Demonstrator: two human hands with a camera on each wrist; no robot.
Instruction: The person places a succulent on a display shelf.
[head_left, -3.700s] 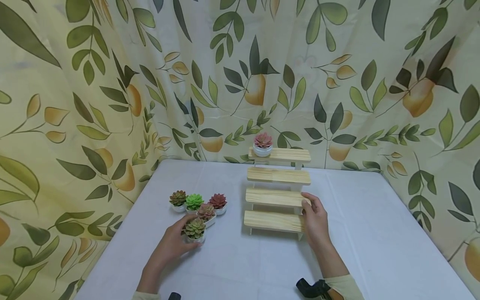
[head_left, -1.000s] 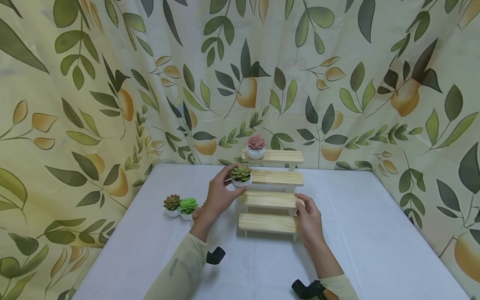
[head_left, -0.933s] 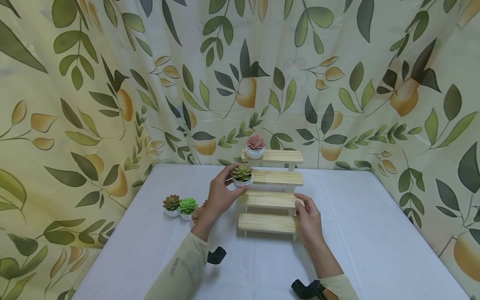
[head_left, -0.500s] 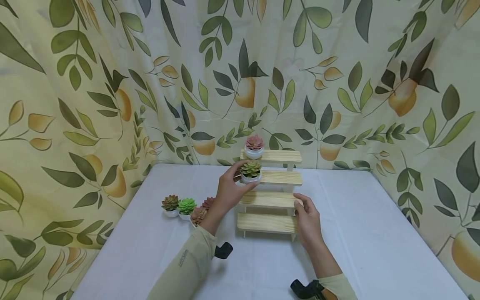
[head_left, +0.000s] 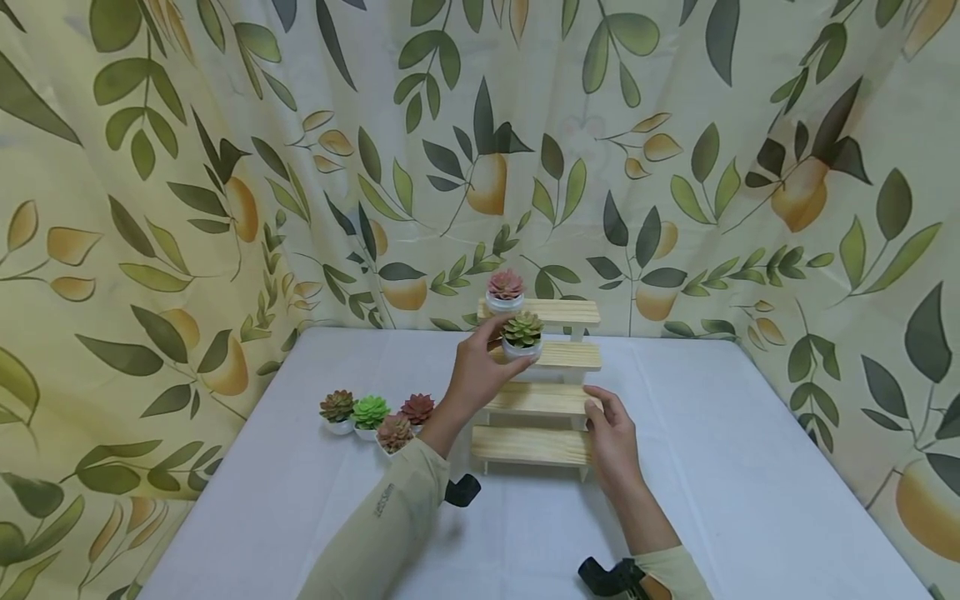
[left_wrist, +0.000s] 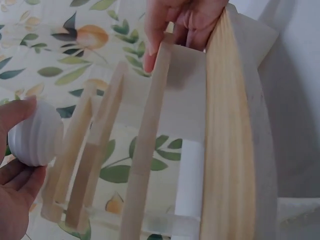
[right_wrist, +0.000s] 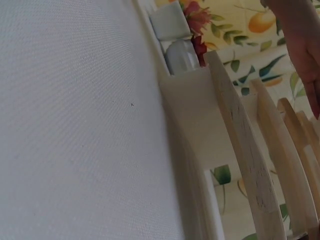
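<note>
My left hand (head_left: 474, 371) pinches the white pot of a green artificial succulent (head_left: 522, 328) between thumb and fingers. It holds the plant at the second-highest step of a four-step wooden display stand (head_left: 531, 446); whether the pot touches that step, I cannot tell. The ribbed white pot (left_wrist: 37, 134) shows in the left wrist view beside the upper planks. At the stand's right end, my right hand (head_left: 617, 442) grips the edge of the second-lowest step with thumb and fingers. A pink succulent (head_left: 505, 285) sits on the top step's left end.
Left on the white-covered table (head_left: 255, 517) stand a brown-green succulent (head_left: 337, 407), a bright green one (head_left: 371, 412), a dusty pink one (head_left: 394, 432) and a dark red one (head_left: 417, 408), partly behind my left forearm. A leaf-patterned curtain (head_left: 450, 167) hangs behind.
My left hand has lifted the green succulent from the group on the table and carried it up and right to the stand, still drifting right. My right hand keeps its grip on the step.
</note>
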